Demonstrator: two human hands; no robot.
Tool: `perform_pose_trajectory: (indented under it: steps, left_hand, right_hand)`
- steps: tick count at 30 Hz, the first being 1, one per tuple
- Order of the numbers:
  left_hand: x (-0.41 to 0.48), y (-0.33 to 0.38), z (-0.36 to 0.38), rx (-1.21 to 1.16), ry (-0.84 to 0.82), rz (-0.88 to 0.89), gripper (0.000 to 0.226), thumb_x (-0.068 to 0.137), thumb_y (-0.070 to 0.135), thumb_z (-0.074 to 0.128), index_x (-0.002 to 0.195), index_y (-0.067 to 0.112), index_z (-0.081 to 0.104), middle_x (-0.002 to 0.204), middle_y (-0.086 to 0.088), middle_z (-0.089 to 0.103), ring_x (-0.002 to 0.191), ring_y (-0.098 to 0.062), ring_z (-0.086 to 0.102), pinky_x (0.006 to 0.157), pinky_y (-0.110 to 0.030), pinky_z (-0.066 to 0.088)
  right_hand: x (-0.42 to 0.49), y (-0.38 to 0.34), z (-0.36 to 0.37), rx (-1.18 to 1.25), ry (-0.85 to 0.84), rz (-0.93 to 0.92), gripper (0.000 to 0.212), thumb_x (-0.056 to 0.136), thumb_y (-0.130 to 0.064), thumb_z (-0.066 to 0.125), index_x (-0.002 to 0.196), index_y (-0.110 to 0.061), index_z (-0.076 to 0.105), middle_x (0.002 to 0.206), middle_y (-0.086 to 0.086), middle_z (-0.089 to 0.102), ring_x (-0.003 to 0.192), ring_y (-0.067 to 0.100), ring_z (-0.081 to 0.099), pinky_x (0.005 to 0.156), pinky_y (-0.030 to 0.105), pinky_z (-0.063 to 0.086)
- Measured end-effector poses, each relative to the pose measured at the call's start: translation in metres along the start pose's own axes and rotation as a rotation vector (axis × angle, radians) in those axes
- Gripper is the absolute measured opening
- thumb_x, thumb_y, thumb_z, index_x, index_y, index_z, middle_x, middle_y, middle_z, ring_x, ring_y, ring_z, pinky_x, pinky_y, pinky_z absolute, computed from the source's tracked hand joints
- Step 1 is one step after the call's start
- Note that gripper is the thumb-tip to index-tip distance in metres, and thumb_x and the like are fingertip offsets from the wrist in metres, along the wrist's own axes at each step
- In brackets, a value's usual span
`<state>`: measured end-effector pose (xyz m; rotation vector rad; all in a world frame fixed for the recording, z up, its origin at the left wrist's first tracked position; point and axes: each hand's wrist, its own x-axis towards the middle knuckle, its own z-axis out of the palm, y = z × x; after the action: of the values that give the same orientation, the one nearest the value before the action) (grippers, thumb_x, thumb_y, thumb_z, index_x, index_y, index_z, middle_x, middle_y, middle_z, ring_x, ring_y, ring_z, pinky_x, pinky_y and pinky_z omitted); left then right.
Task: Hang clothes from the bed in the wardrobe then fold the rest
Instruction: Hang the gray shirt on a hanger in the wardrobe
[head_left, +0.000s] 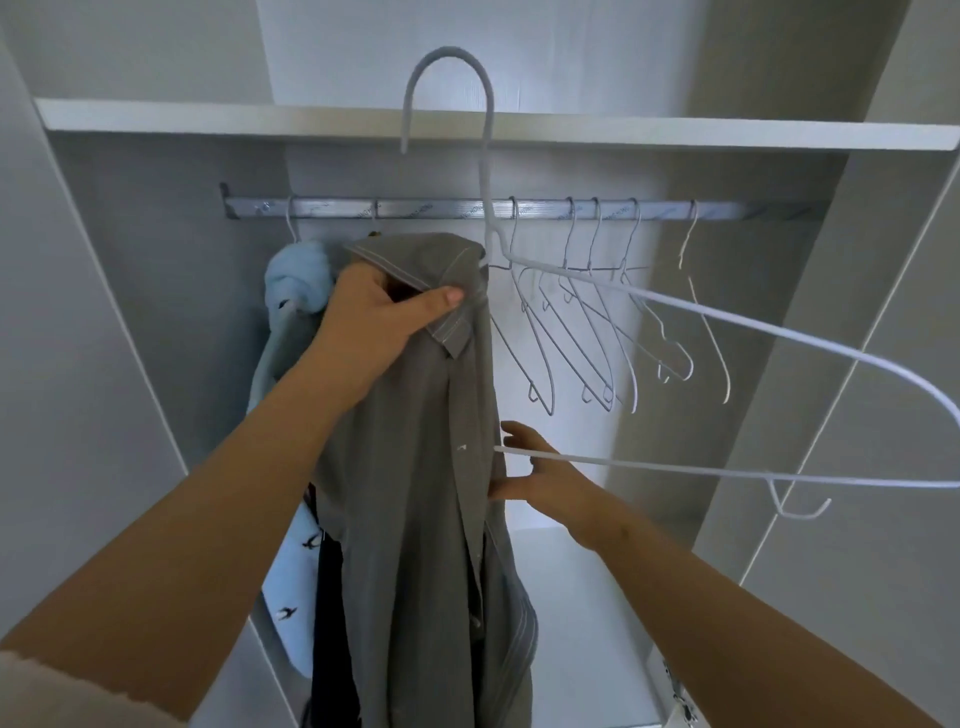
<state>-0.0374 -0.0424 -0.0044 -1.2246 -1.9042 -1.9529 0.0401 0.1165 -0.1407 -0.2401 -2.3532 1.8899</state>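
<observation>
One grey shirt (415, 467) is the item in hand. It hangs in front of the open wardrobe, near its left half and below the rail (426, 209).

- Location: held up at the collar, with the body drooping straight down in loose folds. It is not yet on the rail.
- Handling (judgement): light, soft woven cloth with no stiffness of its own, so it goes wherever it is held. The collar and shoulder seams are the firmest parts and the sensible places to hold. The front edge is free and likely to slide off a smooth wire.
- Left hand (374, 317): grips the bunched collar, thumb pressed over the fold.
- White hanger (753, 325): its neck enters the collar beside the left thumb and its hook stands up above the shelf (623, 130). One shoulder arm and the bottom bar stick out bare to the right, so that side is not yet dressed.
- Right hand (545, 478): fingers spread and fairly straight at the shirt's front edge. The bottom bar crosses it, but I cannot tell whether they touch.
- Far, on the rail: a row of empty wire hangers (597, 306) to the right and a pale blue garment (296, 286) at far left.
- Risk (judgement): the thin hanger may tilt under an uneven load.
</observation>
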Motion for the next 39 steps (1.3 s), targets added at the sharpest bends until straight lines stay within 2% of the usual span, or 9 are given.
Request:
perform_pose_trajectory:
  steps: [5, 9, 13, 18, 23, 29, 31, 35, 39]
  left_hand:
    - [0.003, 0.000, -0.006, -0.040, -0.027, -0.009, 0.021, 0.080, 0.005, 0.067, 0.087, 0.025, 0.064, 0.079, 0.020, 0.069, 0.079, 0.003, 0.066, 0.072, -0.012, 0.051]
    - [0.001, -0.003, -0.002, -0.045, -0.066, 0.002, 0.025, 0.080, 0.002, 0.066, 0.090, 0.025, 0.064, 0.080, 0.022, 0.070, 0.084, 0.003, 0.066, 0.072, -0.010, 0.049]
    - [0.000, -0.004, -0.002, -0.041, -0.037, 0.009, 0.024, 0.081, 0.002, 0.065, 0.089, 0.024, 0.064, 0.079, 0.022, 0.070, 0.083, 0.004, 0.066, 0.072, -0.010, 0.049]
    - [0.000, -0.002, -0.009, 0.020, 0.024, 0.049, 0.023, 0.083, 0.005, 0.066, 0.087, 0.027, 0.065, 0.078, 0.026, 0.069, 0.083, 0.006, 0.065, 0.073, -0.010, 0.049]
    - [-0.007, -0.013, -0.032, 0.004, 0.041, -0.046, 0.029, 0.070, 0.010, 0.074, 0.098, 0.011, 0.064, 0.095, 0.006, 0.069, 0.096, -0.013, 0.065, 0.086, -0.026, 0.051]
    - [-0.016, -0.036, -0.048, 0.181, -0.050, -0.057, 0.027, 0.069, -0.005, 0.073, 0.086, 0.015, 0.066, 0.082, 0.016, 0.071, 0.081, 0.002, 0.065, 0.074, -0.012, 0.051]
    - [-0.017, -0.043, -0.049, 0.241, -0.101, -0.032, 0.024, 0.070, -0.004, 0.073, 0.091, 0.008, 0.068, 0.084, 0.014, 0.071, 0.086, -0.004, 0.066, 0.080, -0.018, 0.051]
    - [-0.018, -0.054, -0.049, 0.389, -0.094, 0.023, 0.029, 0.075, 0.000, 0.072, 0.103, 0.001, 0.067, 0.100, -0.003, 0.067, 0.095, -0.014, 0.063, 0.089, -0.024, 0.048]
    - [-0.020, -0.057, -0.045, 0.597, -0.097, 0.232, 0.028, 0.077, -0.004, 0.071, 0.104, -0.001, 0.067, 0.101, -0.005, 0.065, 0.093, -0.011, 0.061, 0.084, -0.003, 0.041]
  right_hand:
    - [-0.001, -0.002, 0.002, -0.017, -0.067, 0.012, 0.085, 0.079, 0.003, 0.068, 0.145, -0.024, 0.021, 0.147, 0.002, 0.031, 0.134, 0.028, 0.035, 0.105, 0.038, 0.038]
    - [-0.003, -0.017, 0.006, 0.012, -0.010, -0.042, 0.077, 0.076, -0.018, 0.073, 0.141, -0.014, 0.031, 0.134, -0.003, 0.046, 0.121, 0.016, 0.047, 0.105, 0.039, 0.041]
    - [-0.014, -0.009, 0.001, 0.011, 0.050, 0.031, 0.042, 0.077, -0.004, 0.070, 0.118, -0.006, 0.059, 0.114, 0.013, 0.065, 0.107, 0.028, 0.061, 0.098, 0.042, 0.048]
    - [-0.025, 0.017, -0.011, -0.399, -0.146, 0.376, 0.044, 0.077, -0.012, 0.070, 0.119, -0.005, 0.061, 0.119, 0.010, 0.063, 0.109, 0.025, 0.059, 0.100, 0.037, 0.046]
    - [-0.027, 0.018, -0.037, -0.457, 0.086, 0.336, 0.024, 0.084, -0.021, 0.063, 0.107, -0.016, 0.066, 0.107, 0.004, 0.065, 0.095, 0.015, 0.058, 0.088, 0.030, 0.047]
    - [-0.032, 0.002, -0.063, -0.480, 0.227, 0.216, 0.008, 0.090, -0.015, 0.056, 0.086, -0.013, 0.062, 0.086, 0.006, 0.061, 0.087, 0.021, 0.054, 0.081, 0.036, 0.046]
    - [-0.033, -0.002, -0.068, -0.497, 0.268, 0.214, 0.015, 0.090, -0.020, 0.055, 0.076, -0.018, 0.057, 0.079, 0.001, 0.059, 0.079, 0.019, 0.053, 0.070, 0.030, 0.044]
    - [-0.032, -0.009, -0.072, -0.535, 0.328, 0.255, 0.016, 0.093, -0.020, 0.050, 0.093, -0.009, 0.062, 0.095, 0.010, 0.062, 0.082, 0.020, 0.052, 0.067, 0.025, 0.038]
    - [-0.034, -0.010, -0.074, -0.552, 0.331, 0.313, 0.027, 0.089, -0.026, 0.059, 0.100, -0.002, 0.067, 0.100, 0.015, 0.066, 0.085, 0.023, 0.056, 0.077, 0.030, 0.043]
